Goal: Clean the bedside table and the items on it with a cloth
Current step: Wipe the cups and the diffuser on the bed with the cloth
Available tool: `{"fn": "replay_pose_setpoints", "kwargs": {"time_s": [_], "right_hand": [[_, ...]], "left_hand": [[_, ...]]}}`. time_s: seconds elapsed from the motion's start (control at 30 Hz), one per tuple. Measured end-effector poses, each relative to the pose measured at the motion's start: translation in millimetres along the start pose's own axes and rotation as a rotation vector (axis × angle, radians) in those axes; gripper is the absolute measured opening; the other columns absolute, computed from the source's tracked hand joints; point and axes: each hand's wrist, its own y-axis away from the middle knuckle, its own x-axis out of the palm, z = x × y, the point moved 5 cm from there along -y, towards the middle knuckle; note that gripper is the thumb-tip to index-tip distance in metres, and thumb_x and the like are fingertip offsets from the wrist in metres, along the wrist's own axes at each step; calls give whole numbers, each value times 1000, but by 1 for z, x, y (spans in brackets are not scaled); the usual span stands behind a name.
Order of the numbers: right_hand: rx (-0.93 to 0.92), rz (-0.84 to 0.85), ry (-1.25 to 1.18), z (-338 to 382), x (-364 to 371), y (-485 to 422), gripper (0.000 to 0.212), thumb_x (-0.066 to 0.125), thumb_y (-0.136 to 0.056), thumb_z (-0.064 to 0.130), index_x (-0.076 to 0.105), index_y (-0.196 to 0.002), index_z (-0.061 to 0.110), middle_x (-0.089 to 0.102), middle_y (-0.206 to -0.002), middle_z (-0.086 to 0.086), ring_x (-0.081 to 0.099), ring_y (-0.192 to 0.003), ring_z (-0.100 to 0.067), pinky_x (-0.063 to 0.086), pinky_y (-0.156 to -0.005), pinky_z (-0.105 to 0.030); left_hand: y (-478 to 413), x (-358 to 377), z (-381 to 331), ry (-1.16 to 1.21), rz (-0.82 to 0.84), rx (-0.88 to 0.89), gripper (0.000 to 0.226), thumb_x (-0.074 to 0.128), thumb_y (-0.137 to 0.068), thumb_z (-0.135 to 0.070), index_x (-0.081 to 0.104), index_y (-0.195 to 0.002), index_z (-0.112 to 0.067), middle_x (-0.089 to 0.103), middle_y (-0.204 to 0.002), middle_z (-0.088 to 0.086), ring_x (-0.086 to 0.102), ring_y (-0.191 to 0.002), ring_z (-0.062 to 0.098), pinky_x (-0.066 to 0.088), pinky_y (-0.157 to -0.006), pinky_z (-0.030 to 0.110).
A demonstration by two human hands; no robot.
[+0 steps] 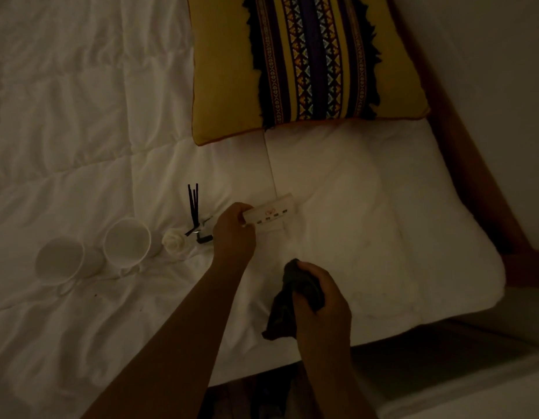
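Dimly lit, a white quilt point(80, 116) with soft, puffy stitched squares fills most of what we see. At eight o'clock on it sit two smooth white cups point(61, 261), side by side, their round mouths facing us. Just at their three o'clock lies a small cream rose-shaped piece point(173, 241), and touching it is a bundle of thin black sticks point(193, 204) pointing to twelve o'clock.

Near the centre our left hand point(233, 234) pinches one end of a flat, rectangular white block point(269, 214) between thumb and curled fingers. The block has a row of small dark marks and reaches toward two o'clock over the quilt.

At six o'clock our right hand point(321, 300) is closed in a fist round a dark, crumpled cloth point(287, 300), whose loose end hangs toward seven o'clock.

At twelve o'clock rests a square yellow cushion point(292, 62) with a woven, fringed patterned band. A brown wooden bed frame point(473, 176) runs down the three o'clock side.
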Motion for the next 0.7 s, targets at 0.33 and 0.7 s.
{"fn": "replay_pose_setpoints", "kwargs": {"time_s": [0.33,0.7], "right_hand": [[27,3,-83,19,-7,3,49,62,-85,2,58,-104,48,62,-107,26,61,-99,4,54,-90,-22],[-148,448,29,156,62,94,48,62,-85,8,50,-125,31,60,-111,17,61,-100,1,51,-80,-12]], "left_hand": [[41,-30,-23,110,-74,38,38,55,-91,-1,55,-123,-23,50,-125,-6,52,-109,6,46,-65,1],[165,-191,-36,380,60,-193,24,48,-98,-24,61,-116,-14,68,-108,8,67,-97,23,58,-83,40]]}}
